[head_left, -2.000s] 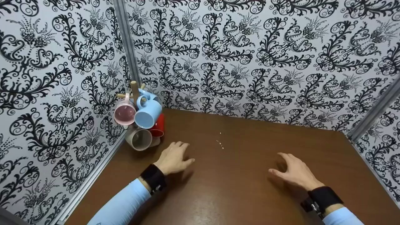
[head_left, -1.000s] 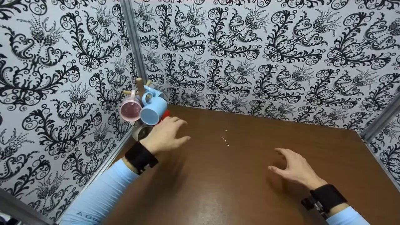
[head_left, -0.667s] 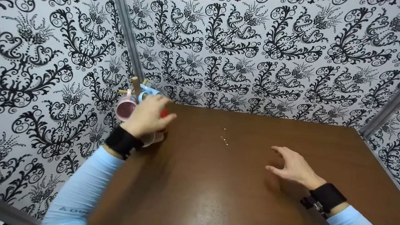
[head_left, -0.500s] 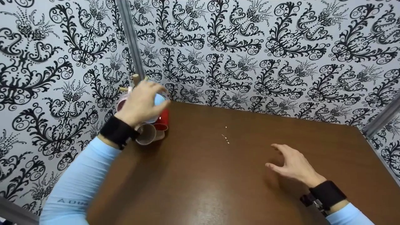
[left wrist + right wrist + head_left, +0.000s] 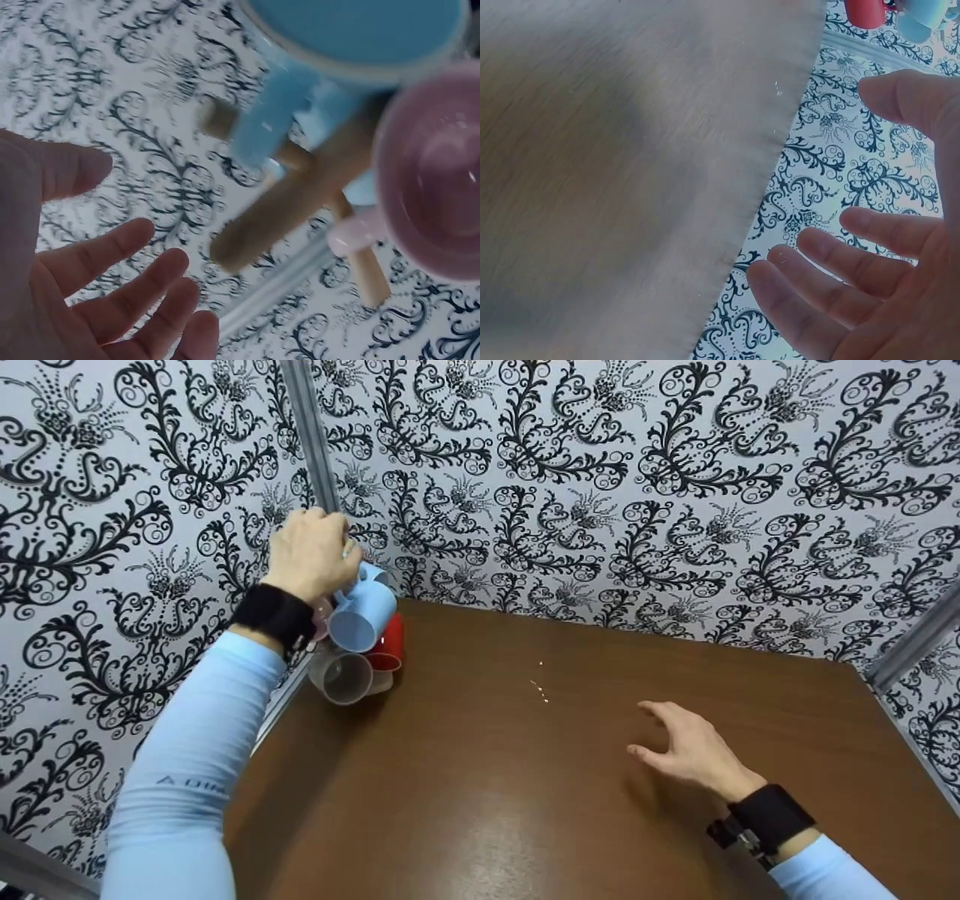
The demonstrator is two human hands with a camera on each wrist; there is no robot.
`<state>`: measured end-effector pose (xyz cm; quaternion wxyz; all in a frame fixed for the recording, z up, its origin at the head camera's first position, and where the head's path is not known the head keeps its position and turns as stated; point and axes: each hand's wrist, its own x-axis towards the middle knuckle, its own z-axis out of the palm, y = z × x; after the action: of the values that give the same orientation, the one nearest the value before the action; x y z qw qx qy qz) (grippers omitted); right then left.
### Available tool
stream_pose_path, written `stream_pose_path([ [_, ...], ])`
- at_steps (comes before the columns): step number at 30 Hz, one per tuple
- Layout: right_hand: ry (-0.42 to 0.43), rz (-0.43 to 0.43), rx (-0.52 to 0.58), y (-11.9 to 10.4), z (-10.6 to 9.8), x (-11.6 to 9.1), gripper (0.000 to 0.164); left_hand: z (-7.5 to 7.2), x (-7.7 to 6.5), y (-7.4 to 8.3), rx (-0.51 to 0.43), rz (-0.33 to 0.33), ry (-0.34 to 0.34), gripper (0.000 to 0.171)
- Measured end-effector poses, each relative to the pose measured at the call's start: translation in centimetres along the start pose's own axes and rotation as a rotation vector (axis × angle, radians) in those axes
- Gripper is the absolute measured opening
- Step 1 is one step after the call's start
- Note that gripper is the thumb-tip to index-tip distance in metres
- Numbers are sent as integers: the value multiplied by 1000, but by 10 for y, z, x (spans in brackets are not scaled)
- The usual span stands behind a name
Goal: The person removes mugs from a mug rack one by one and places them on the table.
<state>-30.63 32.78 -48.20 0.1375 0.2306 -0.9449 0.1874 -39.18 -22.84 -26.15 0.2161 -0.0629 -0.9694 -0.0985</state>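
Note:
My left hand [image 5: 311, 551] hovers by the top of a wooden mug tree, hiding its post in the head view. In the left wrist view its fingers [image 5: 142, 300] and thumb are spread, and the wooden post [image 5: 285, 199] stands a short gap away from them. Hanging on the pegs are a light blue mug [image 5: 364, 615], a pink mug [image 5: 435, 172], a second light blue one behind and, lower down, a red mug [image 5: 388, 645] and a pale mug [image 5: 346, 679]. My right hand [image 5: 694, 750] is held low over the table with fingers apart, holding nothing.
The mug tree stands at the far left corner of the brown table [image 5: 480, 750]. Black-and-white patterned walls [image 5: 585, 495] close in the back and sides, with a metal corner post [image 5: 311, 435]. Small white specks [image 5: 541, 690] mark the tabletop.
My left hand has risen from the table beside the mugs, passing in front of them to the top of the mug tree. My right hand has barely moved.

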Motion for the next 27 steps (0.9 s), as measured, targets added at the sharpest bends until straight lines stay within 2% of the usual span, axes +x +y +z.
stream_pose_path([
  [5,2,-14,0,-8,-2,8,68,3,14,-6,68,-57,-26,30],
  [10,-7,-53,21,-18,-3,26,65,4,26,-10,161,-94,-45,33],
  [18,-12,-139,43,-37,-6,67,58,-1,44,-13,338,-176,-158,42],
  [21,-10,-161,53,-47,-10,82,54,-1,47,-16,296,-207,-228,53],
  [27,-10,-197,77,-71,-17,108,46,1,46,-22,93,-265,-318,65],
])
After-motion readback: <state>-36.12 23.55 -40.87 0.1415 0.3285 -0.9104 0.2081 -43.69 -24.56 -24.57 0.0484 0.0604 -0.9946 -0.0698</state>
